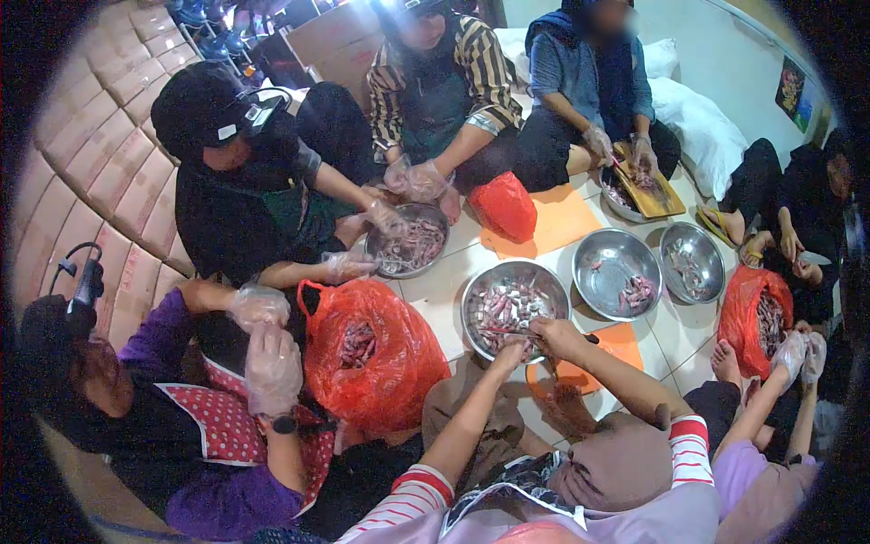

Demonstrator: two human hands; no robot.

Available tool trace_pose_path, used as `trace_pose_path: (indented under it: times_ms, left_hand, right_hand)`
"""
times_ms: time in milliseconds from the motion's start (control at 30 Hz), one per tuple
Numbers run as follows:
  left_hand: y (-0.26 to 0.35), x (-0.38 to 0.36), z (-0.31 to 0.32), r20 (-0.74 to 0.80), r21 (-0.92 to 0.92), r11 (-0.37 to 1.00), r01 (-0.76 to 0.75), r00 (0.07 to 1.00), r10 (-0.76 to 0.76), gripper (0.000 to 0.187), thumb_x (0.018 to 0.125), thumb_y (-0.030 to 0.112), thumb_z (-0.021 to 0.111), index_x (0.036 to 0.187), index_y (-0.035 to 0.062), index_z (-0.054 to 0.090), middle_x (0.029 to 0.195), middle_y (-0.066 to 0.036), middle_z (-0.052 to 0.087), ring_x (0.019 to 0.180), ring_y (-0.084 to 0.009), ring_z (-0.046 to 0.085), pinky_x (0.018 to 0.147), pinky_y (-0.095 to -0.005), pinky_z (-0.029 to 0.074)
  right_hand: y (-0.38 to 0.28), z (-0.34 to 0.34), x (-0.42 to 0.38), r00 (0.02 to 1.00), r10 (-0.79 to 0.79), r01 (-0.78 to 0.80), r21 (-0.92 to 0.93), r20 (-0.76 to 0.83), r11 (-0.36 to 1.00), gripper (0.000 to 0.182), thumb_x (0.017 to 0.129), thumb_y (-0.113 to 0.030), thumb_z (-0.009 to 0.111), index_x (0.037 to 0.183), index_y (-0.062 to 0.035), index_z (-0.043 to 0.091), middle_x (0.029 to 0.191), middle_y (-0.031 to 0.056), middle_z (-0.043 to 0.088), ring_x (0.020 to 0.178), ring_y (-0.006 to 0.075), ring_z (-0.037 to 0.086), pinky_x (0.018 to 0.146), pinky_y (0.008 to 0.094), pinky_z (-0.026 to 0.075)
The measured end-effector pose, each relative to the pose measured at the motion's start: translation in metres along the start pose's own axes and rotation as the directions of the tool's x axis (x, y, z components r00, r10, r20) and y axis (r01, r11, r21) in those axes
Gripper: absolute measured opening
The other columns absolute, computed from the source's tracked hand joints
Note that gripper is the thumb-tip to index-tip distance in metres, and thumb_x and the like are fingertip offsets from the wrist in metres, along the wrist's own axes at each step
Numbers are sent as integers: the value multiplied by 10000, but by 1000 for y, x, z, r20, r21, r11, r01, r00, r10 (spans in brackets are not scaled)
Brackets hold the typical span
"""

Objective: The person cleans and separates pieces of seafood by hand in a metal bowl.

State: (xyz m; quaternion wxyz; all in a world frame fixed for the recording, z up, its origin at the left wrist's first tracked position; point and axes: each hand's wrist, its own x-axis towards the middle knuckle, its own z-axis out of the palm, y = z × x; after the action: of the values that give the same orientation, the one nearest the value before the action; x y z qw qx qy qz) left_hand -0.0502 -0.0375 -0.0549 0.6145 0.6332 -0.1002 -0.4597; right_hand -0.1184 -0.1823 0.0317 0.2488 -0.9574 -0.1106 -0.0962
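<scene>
My left hand (pixel 513 350) is closed over the near rim of a metal bowl (pixel 469 319), fingers around what looks like a small pinkish squid, mostly hidden. Beside it, nearly touching, my right hand (pixel 555 337) is closed on what seems to be a knife; its dark handle end (pixel 592 339) sticks out to the right, while the blade cannot be made out. Pink and white squid pieces (pixel 507 304) fill much of the bowl. Under my forearms lies an orange sheet (pixel 620 344) on the tiles.
Two metal bowls (pixel 598 245) (pixel 671 238) with a few pieces stand to the right. Red plastic bags (pixel 399 317) (pixel 739 308) holding more pieces flank me. Co-workers sit around; one has a gloved hand (pixel 390 218) over another bowl (pixel 435 210). A cutting board (pixel 666 198) lies at the back.
</scene>
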Motion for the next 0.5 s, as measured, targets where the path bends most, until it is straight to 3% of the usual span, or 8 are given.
trace_pose_path:
  times_ms: [33, 100, 233, 300, 333, 367, 400, 500]
  left_hand:
    - [-2, 1, 0, 0, 2, 1000, 1, 1000, -1, 156, 845, 179, 428, 779, 65, 512, 678, -15, 495, 581, -103, 459, 480, -250, 352]
    - [-3, 3, -1, 35, 388, 910, -150, 988, 148, 161, 836, 175, 426, 753, 58, 502, 653, -19, 476, 558, -113, 444, 472, -263, 346]
    - [-17, 13, -4, 70, 532, 815, -229, 971, 227, 134, 832, 147, 411, 780, 50, 486, 642, -13, 452, 544, -117, 422, 464, -272, 325]
    - [-41, 32, -10, 11, 298, 881, -366, 925, 380, 113, 855, 151, 406, 852, 77, 491, 636, 6, 428, 542, -98, 399, 471, -261, 314]
    - [-27, 22, -5, 10, 297, 883, -364, 926, 379, 113, 855, 151, 406, 852, 77, 491, 636, 6, 428, 542, -98, 399, 471, -261, 314]
    - [-12, 12, 1, -8, 54, 978, -204, 979, 204, 109, 868, 171, 409, 875, 97, 488, 642, 15, 424, 536, -87, 388, 472, -248, 315]
    - [0, 5, 4, 19, -190, 982, -20, 1000, 24, 106, 881, 191, 412, 899, 117, 486, 647, 24, 420, 530, -76, 377, 473, -236, 315]
    - [20, -7, 9, 13, -275, 961, -15, 1000, 19, 128, 903, 196, 398, 864, 116, 491, 670, 33, 407, 543, -63, 357, 476, -208, 294]
  right_hand:
    - [4, 2, 0, 999, 1, 0, -3, 47, 1000, 160, 711, -104, 571, 850, -30, 547, 841, 169, 570, 766, 359, 581, 634, 423, 484]
    - [10, 5, 2, 996, 1, -1, -5, 93, 1000, 141, 712, -106, 568, 828, -29, 553, 827, 168, 571, 761, 356, 582, 628, 424, 482]
    - [9, 2, 2, 990, 0, -4, 26, 138, 1000, 137, 702, -111, 583, 800, -22, 551, 819, 173, 575, 743, 361, 580, 629, 434, 477]
    - [1, -3, 3, 989, 11, -21, 63, 150, 998, 153, 698, -111, 588, 815, -23, 548, 823, 176, 576, 739, 365, 578, 634, 437, 476]
    - [-2, -4, 3, 990, 39, -45, 39, 135, 998, 169, 698, -109, 588, 832, -22, 534, 826, 182, 576, 736, 370, 577, 634, 439, 473]
    - [-4, -5, 4, 991, 67, -69, 16, 118, 997, 187, 697, -108, 588, 848, -22, 519, 828, 188, 575, 733, 375, 576, 635, 441, 470]
    - [1, 1, 3, 991, 67, -70, 17, 118, 997, 187, 697, -108, 588, 848, -22, 519, 828, 188, 575, 733, 375, 576, 635, 441, 470]
    - [9, 13, 3, 999, 31, -32, 46, 11, 998, 204, 703, -90, 572, 868, -18, 476, 839, 193, 564, 759, 382, 567, 640, 442, 466]
